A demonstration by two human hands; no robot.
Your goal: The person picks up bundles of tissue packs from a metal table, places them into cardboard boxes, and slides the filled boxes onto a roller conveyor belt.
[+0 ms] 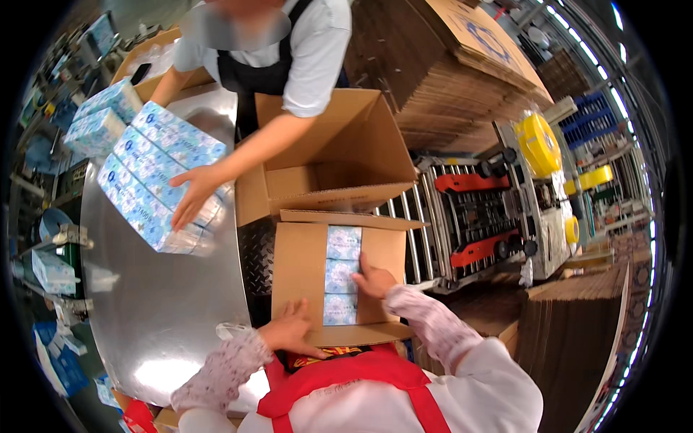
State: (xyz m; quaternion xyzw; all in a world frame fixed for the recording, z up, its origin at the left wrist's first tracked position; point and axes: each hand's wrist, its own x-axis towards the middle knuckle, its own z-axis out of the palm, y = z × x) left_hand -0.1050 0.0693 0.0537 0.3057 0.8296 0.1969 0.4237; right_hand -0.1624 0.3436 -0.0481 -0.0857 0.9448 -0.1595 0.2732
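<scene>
In front of me an open cardboard carton [298,249] holds a row of three blue-and-white floral tissue packs [341,276], with bare cardboard on either side of the row. My right hand [375,280] reaches into the carton, its fingers stretched out against the right side of the middle pack. At the carton's near left corner rests my left hand [291,332], fingers spread over the cardboard, holding nothing. Across from me a co-worker's hand [196,189] presses against a block of similar packs [148,173] on the metal table.
A second open carton [328,155] stands just beyond mine. To the left is the shiny metal table [173,303], with more packs [97,130] at its far edge. A roller conveyor with a red-armed taping machine [476,216] lies right. Stacked flat cardboard [447,94] rises behind.
</scene>
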